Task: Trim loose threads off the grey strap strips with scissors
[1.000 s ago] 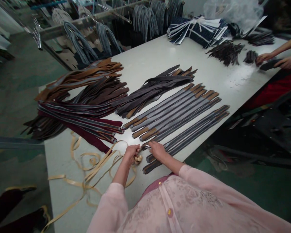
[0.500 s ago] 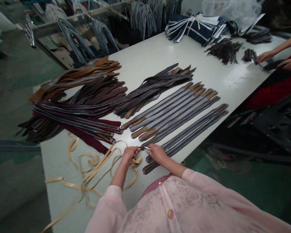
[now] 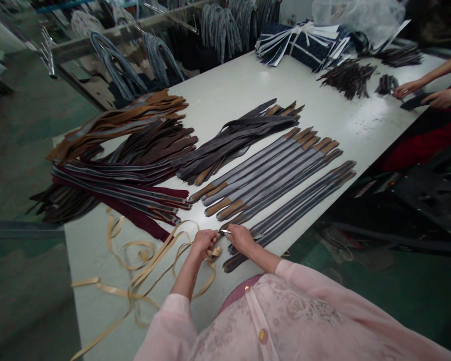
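My left hand point(image 3: 204, 241) is closed on the end of a long tan strip point(image 3: 143, 271) that curls loosely over the near part of the white table point(image 3: 229, 90). Beside it, my right hand point(image 3: 240, 238) is closed on a small metal tool point(image 3: 224, 231), whose tip points at the strip end in my left hand. Both hands hover at the near ends of a row of grey straps with tan tips point(image 3: 263, 173) and a darker strap bundle point(image 3: 293, 208) along the table edge.
Piles of brown, maroon and striped straps point(image 3: 120, 155) cover the table's left. Dark straps point(image 3: 236, 138) lie in the middle. A tied bundle of navy pieces point(image 3: 304, 45) sits at the far end. Another person's hands point(image 3: 421, 93) work at the far right beside small dark pieces point(image 3: 348, 77).
My hands have stayed together at the strip end, with only slight shifts. The other person's hands at the far right have moved a little.
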{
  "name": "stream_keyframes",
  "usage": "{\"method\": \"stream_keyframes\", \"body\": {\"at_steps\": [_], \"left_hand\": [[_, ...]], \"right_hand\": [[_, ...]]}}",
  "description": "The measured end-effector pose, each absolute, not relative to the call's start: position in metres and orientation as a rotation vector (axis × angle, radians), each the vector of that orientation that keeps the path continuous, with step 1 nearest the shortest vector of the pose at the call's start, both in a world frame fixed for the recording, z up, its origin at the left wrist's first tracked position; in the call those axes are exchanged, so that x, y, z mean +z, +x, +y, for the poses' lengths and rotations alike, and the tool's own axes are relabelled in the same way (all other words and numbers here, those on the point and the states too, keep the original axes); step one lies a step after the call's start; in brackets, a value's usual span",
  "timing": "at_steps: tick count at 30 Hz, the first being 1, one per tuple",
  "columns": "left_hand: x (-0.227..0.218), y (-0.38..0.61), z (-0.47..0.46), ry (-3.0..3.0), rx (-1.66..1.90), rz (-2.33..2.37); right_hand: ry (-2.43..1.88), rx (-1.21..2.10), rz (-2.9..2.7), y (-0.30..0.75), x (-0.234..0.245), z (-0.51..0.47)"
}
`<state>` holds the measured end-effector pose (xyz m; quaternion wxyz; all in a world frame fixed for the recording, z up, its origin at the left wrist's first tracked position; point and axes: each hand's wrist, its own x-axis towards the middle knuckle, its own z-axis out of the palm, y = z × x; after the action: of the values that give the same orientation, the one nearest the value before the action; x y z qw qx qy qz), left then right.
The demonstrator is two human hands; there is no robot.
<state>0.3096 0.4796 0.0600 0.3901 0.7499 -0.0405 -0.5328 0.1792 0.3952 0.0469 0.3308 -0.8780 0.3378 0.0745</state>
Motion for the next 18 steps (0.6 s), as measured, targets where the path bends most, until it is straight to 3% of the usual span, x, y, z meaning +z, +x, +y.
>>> {"method": "stream_keyframes", "body": {"at_steps": [18], "left_hand": [[0.062, 0.315, 0.489, 1.781, -1.387, -0.064]], "right_hand": [[-2.297, 0.122, 0.897, 0.183, 0.048, 0.398]]}}
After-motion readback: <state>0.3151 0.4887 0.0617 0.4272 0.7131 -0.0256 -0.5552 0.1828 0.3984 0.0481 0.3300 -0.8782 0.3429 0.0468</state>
